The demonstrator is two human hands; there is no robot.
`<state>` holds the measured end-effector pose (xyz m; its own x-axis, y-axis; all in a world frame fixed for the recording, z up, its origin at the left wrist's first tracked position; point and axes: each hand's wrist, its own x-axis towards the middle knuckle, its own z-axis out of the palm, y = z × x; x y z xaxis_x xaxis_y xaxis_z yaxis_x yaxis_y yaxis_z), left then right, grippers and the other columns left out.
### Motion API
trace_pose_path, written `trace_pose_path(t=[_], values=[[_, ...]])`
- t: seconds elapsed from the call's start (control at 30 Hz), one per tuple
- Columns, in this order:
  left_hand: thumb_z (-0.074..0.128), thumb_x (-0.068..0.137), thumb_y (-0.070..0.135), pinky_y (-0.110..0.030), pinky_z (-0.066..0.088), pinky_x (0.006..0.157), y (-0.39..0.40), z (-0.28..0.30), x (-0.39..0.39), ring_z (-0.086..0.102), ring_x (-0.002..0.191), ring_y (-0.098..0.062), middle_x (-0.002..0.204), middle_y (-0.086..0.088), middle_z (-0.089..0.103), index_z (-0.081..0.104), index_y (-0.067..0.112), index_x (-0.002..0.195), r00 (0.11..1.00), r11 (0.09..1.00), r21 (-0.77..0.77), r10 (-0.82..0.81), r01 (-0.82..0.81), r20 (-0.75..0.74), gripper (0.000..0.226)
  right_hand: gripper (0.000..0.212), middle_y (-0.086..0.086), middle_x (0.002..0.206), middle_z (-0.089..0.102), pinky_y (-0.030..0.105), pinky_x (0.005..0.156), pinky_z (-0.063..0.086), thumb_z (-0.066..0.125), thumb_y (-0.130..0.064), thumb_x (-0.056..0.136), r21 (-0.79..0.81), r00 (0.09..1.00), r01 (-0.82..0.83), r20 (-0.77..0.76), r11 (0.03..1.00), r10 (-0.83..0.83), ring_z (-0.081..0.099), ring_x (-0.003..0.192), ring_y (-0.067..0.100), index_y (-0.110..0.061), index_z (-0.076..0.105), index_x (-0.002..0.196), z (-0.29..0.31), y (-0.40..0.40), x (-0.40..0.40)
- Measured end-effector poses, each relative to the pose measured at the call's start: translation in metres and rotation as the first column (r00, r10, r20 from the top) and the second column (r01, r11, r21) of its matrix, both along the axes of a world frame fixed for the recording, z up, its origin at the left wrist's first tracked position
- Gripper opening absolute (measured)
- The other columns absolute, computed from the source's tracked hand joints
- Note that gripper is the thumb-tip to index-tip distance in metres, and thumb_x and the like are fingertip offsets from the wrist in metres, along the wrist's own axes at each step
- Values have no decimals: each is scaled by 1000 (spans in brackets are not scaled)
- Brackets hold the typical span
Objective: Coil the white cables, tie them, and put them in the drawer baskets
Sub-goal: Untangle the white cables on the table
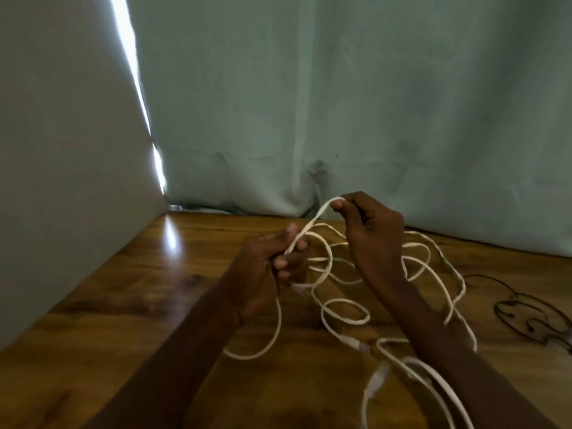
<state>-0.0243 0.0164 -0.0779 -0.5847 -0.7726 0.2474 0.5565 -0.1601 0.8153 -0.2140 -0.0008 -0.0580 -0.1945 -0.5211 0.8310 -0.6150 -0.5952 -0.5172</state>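
Observation:
A long flat white cable point(345, 308) lies in loose tangled loops on the wooden table point(148, 292). My left hand point(269, 267) grips one stretch of it with curled fingers. My right hand point(368, 230) is raised a little higher and pinches the same stretch between thumb and fingertips, so a short taut length runs between the two hands. A white connector point(356, 343) shows on the table between my forearms. More white cable point(433, 382) lies under my right forearm. No drawer or basket is in view.
A thin black cable point(532, 317) lies in loops at the right edge of the table. A pale green curtain point(340, 103) hangs behind the table. A grey wall point(55, 150) borders the table on the left.

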Motion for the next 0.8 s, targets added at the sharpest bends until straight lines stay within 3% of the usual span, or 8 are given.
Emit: trace_pose_path(t=[0.1,0.17,0.3,0.43,0.57,0.63,0.73,0.8], values=[[35,106,21,-26,22,63,-2,4,-8,44,53,-9,55,6,45,61,12,85,960,994,59,-74,93,-269,34,23,-7,77,72,40,66,51,56,-36,104,52,998,-47,-44,998,50,66,70,10,-24,76,98,-13,-2,0],[50,96,9,-24,44,73,-7,12,-15,57,63,-12,65,4,57,60,12,97,887,998,43,-18,43,-461,10,28,2,87,76,37,66,45,49,-32,104,105,970,-87,-218,991,108,67,77,18,-20,74,108,-25,-4,3],[63,79,-3,-31,57,75,-27,22,-8,66,72,-15,66,3,58,61,5,109,813,986,144,153,-86,-562,31,24,-1,88,74,38,66,48,49,-38,107,235,868,-57,-468,970,165,68,81,24,-25,69,108,-40,-6,9],[40,92,10,-20,34,43,-30,21,20,39,39,-6,43,9,38,58,6,86,940,984,145,146,-106,-308,20,29,-9,70,65,33,64,43,51,-36,106,169,998,-7,-60,986,17,60,67,8,-23,74,93,-23,-6,0],[34,100,17,-23,29,46,-10,29,6,34,39,-9,41,7,34,54,6,83,993,994,13,111,-111,-31,28,26,-12,59,61,32,63,46,55,-29,104,198,965,-59,262,978,5,57,59,11,-25,74,88,-17,-13,-13],[34,100,17,-22,34,49,-9,29,-1,39,43,-9,44,8,38,52,9,88,977,997,4,81,-82,-195,23,26,-13,60,62,30,63,44,56,-30,104,216,976,-90,215,972,42,57,59,9,-24,75,89,-20,-12,-10],[39,93,6,-23,40,50,-24,18,8,46,44,-9,50,5,43,52,9,95,802,996,82,22,34,-597,14,32,-8,63,64,36,61,46,55,-43,104,183,991,13,-131,983,11,62,64,13,-22,73,89,-28,-7,2],[40,91,1,-25,36,46,-35,11,17,45,42,-13,54,3,48,51,7,98,751,991,101,5,83,-661,15,35,-8,58,55,34,57,38,56,-46,104,176,978,40,-208,984,-2,57,59,14,-21,71,84,-31,-6,8]])
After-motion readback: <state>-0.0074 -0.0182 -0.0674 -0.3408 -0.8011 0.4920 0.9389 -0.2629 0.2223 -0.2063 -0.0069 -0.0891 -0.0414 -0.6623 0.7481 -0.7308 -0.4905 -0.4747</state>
